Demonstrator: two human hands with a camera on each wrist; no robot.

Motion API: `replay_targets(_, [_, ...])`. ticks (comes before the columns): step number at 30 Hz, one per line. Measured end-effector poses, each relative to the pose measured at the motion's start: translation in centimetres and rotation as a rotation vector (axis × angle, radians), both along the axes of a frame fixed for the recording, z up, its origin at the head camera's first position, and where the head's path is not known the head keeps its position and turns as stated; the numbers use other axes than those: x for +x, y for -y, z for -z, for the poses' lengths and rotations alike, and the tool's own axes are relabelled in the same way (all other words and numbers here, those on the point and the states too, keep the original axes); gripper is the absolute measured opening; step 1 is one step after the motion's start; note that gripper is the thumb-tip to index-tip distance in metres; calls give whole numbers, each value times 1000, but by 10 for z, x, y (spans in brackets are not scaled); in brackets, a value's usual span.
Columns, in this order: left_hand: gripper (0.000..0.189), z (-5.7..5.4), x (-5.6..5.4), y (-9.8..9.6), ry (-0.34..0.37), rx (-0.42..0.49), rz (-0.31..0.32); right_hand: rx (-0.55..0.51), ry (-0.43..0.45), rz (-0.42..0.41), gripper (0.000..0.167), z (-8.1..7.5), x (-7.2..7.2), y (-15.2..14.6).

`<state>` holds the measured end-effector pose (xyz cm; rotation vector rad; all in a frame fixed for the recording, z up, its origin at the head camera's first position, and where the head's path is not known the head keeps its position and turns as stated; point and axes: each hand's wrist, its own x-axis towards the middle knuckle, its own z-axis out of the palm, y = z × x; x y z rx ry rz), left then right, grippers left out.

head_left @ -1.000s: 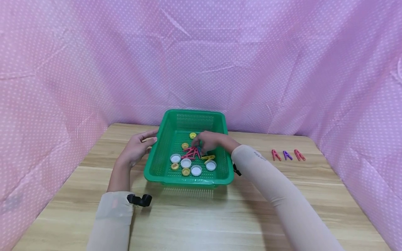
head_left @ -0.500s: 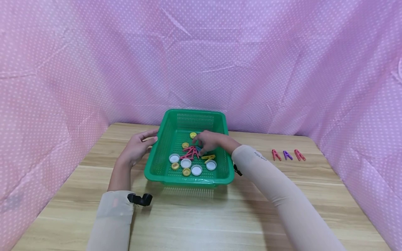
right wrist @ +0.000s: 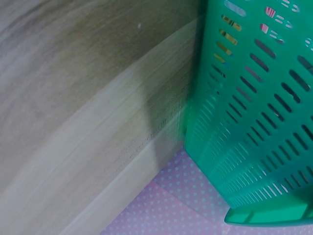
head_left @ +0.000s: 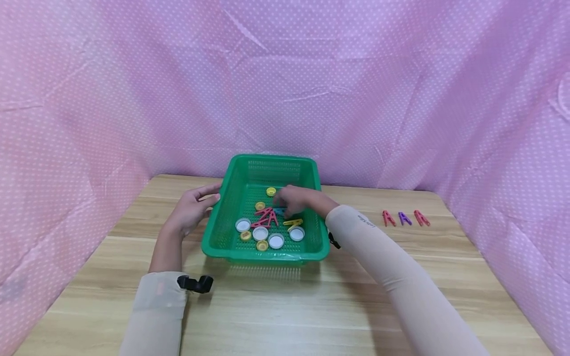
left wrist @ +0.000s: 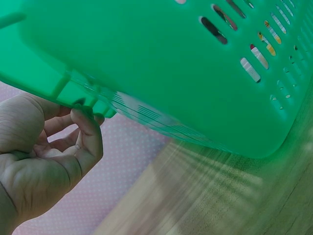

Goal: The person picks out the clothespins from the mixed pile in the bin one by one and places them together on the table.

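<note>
A green plastic basket [head_left: 267, 257] sits on the table, holding several pink clothespins [head_left: 266, 217], a blue clothespin [head_left: 279, 211], a yellow clothespin [head_left: 293, 222] and white and yellow bottle caps. My left hand [head_left: 190, 211] holds the basket's left rim; in the left wrist view the thumb and fingers [left wrist: 90, 132] pinch its edge from outside. Reaching in over the right rim, my right hand [head_left: 294, 199] has its fingers bent down around the blue clothespin. Whether they grip it I cannot tell. The right wrist view shows the basket's slotted side, with the hand hidden behind it.
Three clothespins lie in a row on the wooden table [head_left: 378, 267] right of the basket: a pink clothespin [head_left: 389, 218], a purple clothespin [head_left: 404, 218] and another pink clothespin [head_left: 421, 218]. A pink dotted cloth [head_left: 285, 89] hangs behind and along both sides.
Inside the basket the pink clothespins have shifted slightly left, and more of the blue clothespin shows beside my right fingers. My left hand keeps its place on the rim.
</note>
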<state>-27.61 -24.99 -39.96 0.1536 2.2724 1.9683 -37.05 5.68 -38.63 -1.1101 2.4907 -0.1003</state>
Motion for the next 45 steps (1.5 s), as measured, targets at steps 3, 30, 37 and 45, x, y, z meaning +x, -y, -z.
replay_targets(3, [51, -1, 1, 0, 2, 0, -1, 16, -7, 1, 39, 0, -1, 0])
replay_targets(30, [51, -2, 3, 0, -7, -19, 5, -95, -145, -38, 16, 0, -3, -1])
replay_targets(37, [52, -1, 3, 0, -11, -21, 3, -159, -166, -73, 14, -1, -4, -2])
replay_targets(45, [52, -2, 3, 1, -13, -20, 5, -182, -196, -62, 24, -4, -4, -2])
